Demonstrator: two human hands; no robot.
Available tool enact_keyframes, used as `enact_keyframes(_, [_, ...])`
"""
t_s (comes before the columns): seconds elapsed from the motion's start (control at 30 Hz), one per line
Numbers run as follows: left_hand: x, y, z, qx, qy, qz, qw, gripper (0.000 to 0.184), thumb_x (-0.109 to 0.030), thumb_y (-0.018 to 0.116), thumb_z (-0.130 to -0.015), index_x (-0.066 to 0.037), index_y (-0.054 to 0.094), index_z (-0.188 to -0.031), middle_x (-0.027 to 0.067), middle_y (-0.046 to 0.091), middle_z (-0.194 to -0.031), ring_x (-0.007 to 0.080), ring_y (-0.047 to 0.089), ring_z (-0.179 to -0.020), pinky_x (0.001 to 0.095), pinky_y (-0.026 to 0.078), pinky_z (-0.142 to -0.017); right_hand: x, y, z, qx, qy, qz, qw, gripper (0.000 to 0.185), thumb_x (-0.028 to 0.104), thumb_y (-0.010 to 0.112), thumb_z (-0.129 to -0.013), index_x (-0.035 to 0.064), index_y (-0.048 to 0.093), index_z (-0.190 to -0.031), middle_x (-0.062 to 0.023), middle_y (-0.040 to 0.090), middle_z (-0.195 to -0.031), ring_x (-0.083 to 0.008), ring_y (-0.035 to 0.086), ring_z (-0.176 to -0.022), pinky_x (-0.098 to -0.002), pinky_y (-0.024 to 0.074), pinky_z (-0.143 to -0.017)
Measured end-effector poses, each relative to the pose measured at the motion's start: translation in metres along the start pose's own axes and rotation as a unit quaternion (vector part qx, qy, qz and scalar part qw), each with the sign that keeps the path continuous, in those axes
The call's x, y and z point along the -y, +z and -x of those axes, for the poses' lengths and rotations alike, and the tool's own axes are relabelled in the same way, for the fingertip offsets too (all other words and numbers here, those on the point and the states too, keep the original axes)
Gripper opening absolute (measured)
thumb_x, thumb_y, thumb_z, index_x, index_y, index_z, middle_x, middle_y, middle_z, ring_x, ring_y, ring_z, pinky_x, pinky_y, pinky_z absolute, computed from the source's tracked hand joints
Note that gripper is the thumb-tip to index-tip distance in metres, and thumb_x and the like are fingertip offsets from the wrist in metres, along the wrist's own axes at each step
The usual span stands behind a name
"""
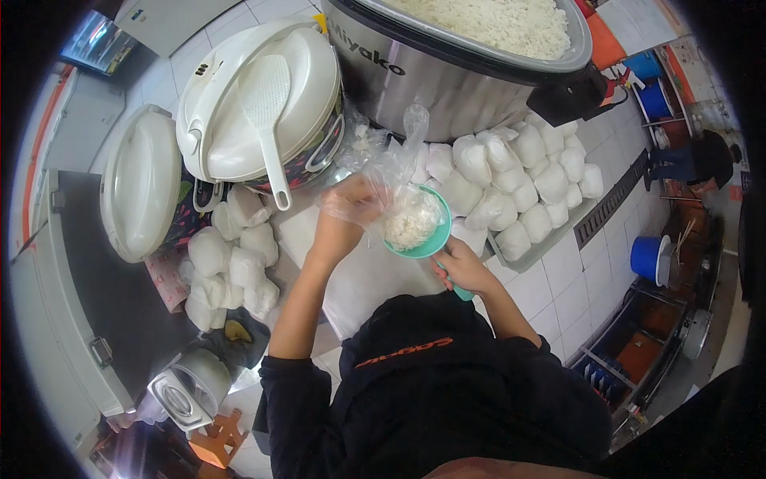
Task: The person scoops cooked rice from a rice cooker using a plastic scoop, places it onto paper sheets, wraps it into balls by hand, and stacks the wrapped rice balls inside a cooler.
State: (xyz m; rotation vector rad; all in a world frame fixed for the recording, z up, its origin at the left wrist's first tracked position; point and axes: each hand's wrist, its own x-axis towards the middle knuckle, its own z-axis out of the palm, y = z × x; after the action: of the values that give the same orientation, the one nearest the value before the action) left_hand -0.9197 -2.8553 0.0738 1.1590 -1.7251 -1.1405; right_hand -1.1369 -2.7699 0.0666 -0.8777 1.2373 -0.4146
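Observation:
My right hand (460, 267) is wrapped round the handle of a teal scoop (440, 239) with a mound of white rice (412, 222) in its bowl. On the other side, my left hand (351, 209) grips a clear plastic bag (381, 190), whose film lies over the left edge of the scoop. Some of the left fingers are hidden behind the film. Just beyond both hands stands a big silver cooker marked Miyako (423, 92), filled with cooked rice (499, 24). A white work surface (359, 275) is under my hands.
Several bagged rice portions (550, 172) are piled in a tray (536, 254) to the right, and more bagged portions (239, 255) lie at left. A white rice paddle (267, 100) rests on a lidded container (215, 104). A person (706, 160) is at far right.

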Motion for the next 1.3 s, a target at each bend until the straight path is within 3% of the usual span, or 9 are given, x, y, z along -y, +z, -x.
enact_keyframes(0.03, [0.0, 0.0, 0.0, -0.002, 0.0, 0.016, 1.0, 0.015, -0.006, 0.065, -0.072, -0.001, 0.066, -0.087, 0.0049, 0.057, -0.07, 0.0125, 0.053, -0.06, 0.0274, 0.043, -0.056, -0.001, 0.0, 0.0, 0.001, -0.001, -0.003, 1.0, 0.02, 0.021, 0.04, -0.093, 0.0009, 0.043, -0.092, -0.0025, 0.043, -0.057, -0.0099, 0.042, -0.039, -0.0231, 0.0373, -0.038])
enact_keyframes(0.13, [0.01, 0.002, 0.004, -0.068, -0.146, 0.243, 0.957, 0.012, -0.008, 0.065, -0.074, 0.0, 0.066, -0.084, 0.004, 0.06, -0.073, 0.0135, 0.053, -0.06, 0.0268, 0.044, -0.056, 0.0, 0.0, 0.002, 0.03, -0.001, -0.036, 0.999, 0.02, 0.018, 0.039, -0.091, -0.0017, 0.044, -0.095, -0.0017, 0.043, -0.057, -0.0098, 0.042, -0.04, -0.0233, 0.0376, -0.038])
enact_keyframes(0.23, [0.003, -0.01, 0.014, -0.105, -0.286, 0.326, 0.895, 0.016, -0.009, 0.064, -0.077, 0.002, 0.063, -0.088, 0.0058, 0.061, -0.081, 0.0143, 0.053, -0.063, 0.0267, 0.045, -0.059, 0.003, 0.001, 0.005, 0.052, -0.011, -0.074, 0.996, 0.024, 0.021, 0.038, -0.093, 0.0005, 0.043, -0.082, -0.0017, 0.042, -0.056, -0.0093, 0.041, -0.038, -0.0222, 0.0367, -0.037])
enact_keyframes(0.43, [-0.001, -0.012, 0.046, -0.164, -0.271, 0.48, 0.818, 0.029, -0.013, 0.066, -0.078, 0.007, 0.058, -0.097, 0.0096, 0.058, -0.087, 0.0147, 0.053, -0.07, 0.0272, 0.046, -0.064, 0.007, 0.004, 0.007, 0.053, -0.035, -0.102, 0.993, 0.03, 0.021, 0.036, -0.094, 0.0016, 0.043, -0.073, -0.0014, 0.04, -0.054, -0.0086, 0.04, -0.038, -0.0215, 0.0363, -0.036])
enact_keyframes(0.53, [-0.001, -0.008, 0.061, -0.193, -0.265, 0.474, 0.817, 0.03, -0.014, 0.067, -0.077, 0.006, 0.059, -0.097, 0.009, 0.058, -0.084, 0.0145, 0.053, -0.069, 0.0271, 0.046, -0.064, 0.009, 0.006, 0.007, 0.056, -0.044, -0.089, 0.993, 0.03, 0.021, 0.036, -0.094, 0.0018, 0.044, -0.073, -0.0014, 0.04, -0.054, -0.0088, 0.04, -0.039, -0.0218, 0.0367, -0.037])
enact_keyframes(0.63, [-0.01, -0.007, 0.068, -0.199, -0.287, 0.44, 0.827, 0.03, -0.014, 0.067, -0.077, 0.006, 0.059, -0.098, 0.0084, 0.058, -0.083, 0.0144, 0.053, -0.069, 0.0274, 0.046, -0.064, 0.005, 0.006, 0.006, 0.057, -0.04, -0.064, 0.996, 0.024, 0.022, 0.034, -0.095, 0.002, 0.043, -0.085, -0.0011, 0.042, -0.057, -0.0085, 0.042, -0.04, -0.0213, 0.038, -0.039])
enact_keyframes(0.73, [-0.008, -0.006, 0.075, -0.196, -0.281, 0.458, 0.82, 0.031, -0.015, 0.068, -0.077, 0.005, 0.059, -0.099, 0.0087, 0.058, -0.083, 0.0148, 0.053, -0.069, 0.0282, 0.045, -0.064, 0.007, 0.009, 0.008, 0.053, -0.026, -0.065, 0.996, 0.021, 0.02, 0.035, -0.094, 0.002, 0.043, -0.088, -0.0016, 0.043, -0.058, -0.0088, 0.042, -0.04, -0.0218, 0.0377, -0.039])
enact_keyframes(1.03, [0.0, -0.005, 0.084, -0.221, -0.283, 0.474, 0.804, 0.027, -0.012, 0.068, -0.077, 0.002, 0.057, -0.097, 0.0117, 0.058, -0.102, 0.0166, 0.054, -0.076, 0.0318, 0.046, -0.066, 0.005, 0.008, 0.008, 0.067, -0.029, -0.066, 0.995, 0.017, 0.017, 0.036, -0.093, 0.0019, 0.043, -0.088, -0.0026, 0.044, -0.06, -0.0097, 0.043, -0.041, -0.0226, 0.038, -0.039])
enact_keyframes(1.3, [0.001, -0.002, 0.082, -0.252, -0.297, 0.471, 0.791, 0.026, -0.011, 0.065, -0.078, 0.0, 0.055, -0.1, 0.0114, 0.058, -0.102, 0.0171, 0.055, -0.078, 0.0325, 0.047, -0.069, 0.005, 0.008, 0.008, 0.059, -0.021, -0.07, 0.996, 0.017, 0.017, 0.036, -0.093, 0.0018, 0.042, -0.088, -0.0026, 0.044, -0.06, -0.0099, 0.042, -0.042, -0.023, 0.0381, -0.039])
